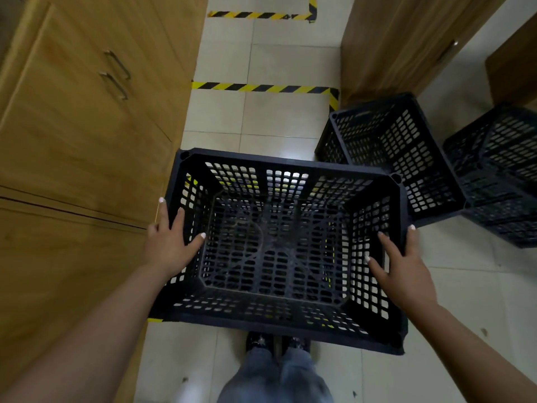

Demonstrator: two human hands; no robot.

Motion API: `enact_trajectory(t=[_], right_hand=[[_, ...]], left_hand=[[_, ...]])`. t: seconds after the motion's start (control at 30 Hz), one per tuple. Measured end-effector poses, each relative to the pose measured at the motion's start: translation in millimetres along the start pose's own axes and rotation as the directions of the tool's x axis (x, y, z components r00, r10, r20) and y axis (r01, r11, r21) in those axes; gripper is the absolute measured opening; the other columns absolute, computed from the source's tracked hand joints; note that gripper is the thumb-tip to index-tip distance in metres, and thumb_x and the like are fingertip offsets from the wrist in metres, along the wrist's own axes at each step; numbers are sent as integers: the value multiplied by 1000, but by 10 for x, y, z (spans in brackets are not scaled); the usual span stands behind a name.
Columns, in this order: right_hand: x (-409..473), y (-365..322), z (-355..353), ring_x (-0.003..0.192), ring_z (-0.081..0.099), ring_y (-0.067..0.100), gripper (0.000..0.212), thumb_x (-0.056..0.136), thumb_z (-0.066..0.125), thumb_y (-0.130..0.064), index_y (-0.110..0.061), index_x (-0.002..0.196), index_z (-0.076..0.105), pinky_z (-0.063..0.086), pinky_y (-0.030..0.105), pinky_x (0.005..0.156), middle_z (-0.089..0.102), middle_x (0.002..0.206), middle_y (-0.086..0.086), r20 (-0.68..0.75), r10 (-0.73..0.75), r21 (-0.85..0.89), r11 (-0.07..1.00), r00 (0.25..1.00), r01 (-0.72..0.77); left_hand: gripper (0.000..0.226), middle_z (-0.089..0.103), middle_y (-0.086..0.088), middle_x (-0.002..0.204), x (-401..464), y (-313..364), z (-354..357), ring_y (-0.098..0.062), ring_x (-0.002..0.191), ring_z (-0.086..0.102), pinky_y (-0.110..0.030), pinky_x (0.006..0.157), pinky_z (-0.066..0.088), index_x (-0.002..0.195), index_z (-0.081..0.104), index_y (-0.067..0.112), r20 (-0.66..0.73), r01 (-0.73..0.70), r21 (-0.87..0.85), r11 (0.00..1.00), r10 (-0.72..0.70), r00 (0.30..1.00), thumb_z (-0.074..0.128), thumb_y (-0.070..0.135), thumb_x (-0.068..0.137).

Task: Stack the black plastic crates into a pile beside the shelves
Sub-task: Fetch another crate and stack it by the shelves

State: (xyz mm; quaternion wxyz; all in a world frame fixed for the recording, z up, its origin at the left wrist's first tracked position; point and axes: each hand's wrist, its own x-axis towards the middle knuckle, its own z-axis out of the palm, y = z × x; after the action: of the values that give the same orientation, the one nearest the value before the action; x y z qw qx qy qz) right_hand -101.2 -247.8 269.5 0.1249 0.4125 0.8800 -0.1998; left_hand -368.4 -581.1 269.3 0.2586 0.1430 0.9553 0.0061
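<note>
Both hands grasp one black crate point(279, 245): left hand point(170, 239) and right hand point(402, 267) fingers curl over its short walls; two more crates point(401, 158) lie tipped on the floor point(261, 117)

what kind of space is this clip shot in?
Probably a storeroom or back-of-house work area. Yellow-black hazard tape marks zones on the tiled floor, wooden cabinets line the aisle, and black plastic crates sit around, one crate held by both hands.
</note>
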Motion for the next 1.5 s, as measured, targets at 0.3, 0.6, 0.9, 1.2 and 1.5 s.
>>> enact_trajectory(t=[0.3,0.6,0.9,1.2,1.5], right_hand=[[-40,-8,139,141,25,37,73,85,65,-41,-28,148,30,36,47,108,10,156,21,-72,6,141,990,997,4],[-58,-168,51,136,33,25,78,74,67,-59,-25,140,44,34,39,109,25,150,8,-119,105,330,942,987,-60],[56,-436,-15,137,31,27,76,75,67,-58,-30,141,40,34,40,107,25,151,12,-80,97,350,934,992,-63],[125,-480,27,127,43,26,72,77,66,-56,-27,139,42,39,37,100,36,141,10,-129,129,351,933,983,-76],[107,-484,-25,119,48,24,63,83,63,-51,-25,137,45,39,32,88,44,133,9,-182,126,345,937,975,-57]], left_hand=[[78,-17,-5,160,-33,32,82,-43,125,31,-45,100,34,152,16,27,-72,40,26,999,-38,997,47,59,88],[77,-3,-1,162,-15,47,59,-46,130,27,-51,102,33,149,27,28,-124,51,-140,989,-69,990,58,56,84],[78,-2,-5,162,-96,-248,2,-49,131,26,-54,102,35,149,27,27,-94,69,-155,985,-85,992,57,57,84],[74,-6,1,162,-12,-241,-59,-42,135,20,-52,103,35,149,25,32,-73,62,-209,976,-79,994,53,58,85],[70,3,-3,162,-5,-277,-75,-45,133,27,-52,105,33,148,30,28,-112,17,-214,977,-42,993,56,51,88]])
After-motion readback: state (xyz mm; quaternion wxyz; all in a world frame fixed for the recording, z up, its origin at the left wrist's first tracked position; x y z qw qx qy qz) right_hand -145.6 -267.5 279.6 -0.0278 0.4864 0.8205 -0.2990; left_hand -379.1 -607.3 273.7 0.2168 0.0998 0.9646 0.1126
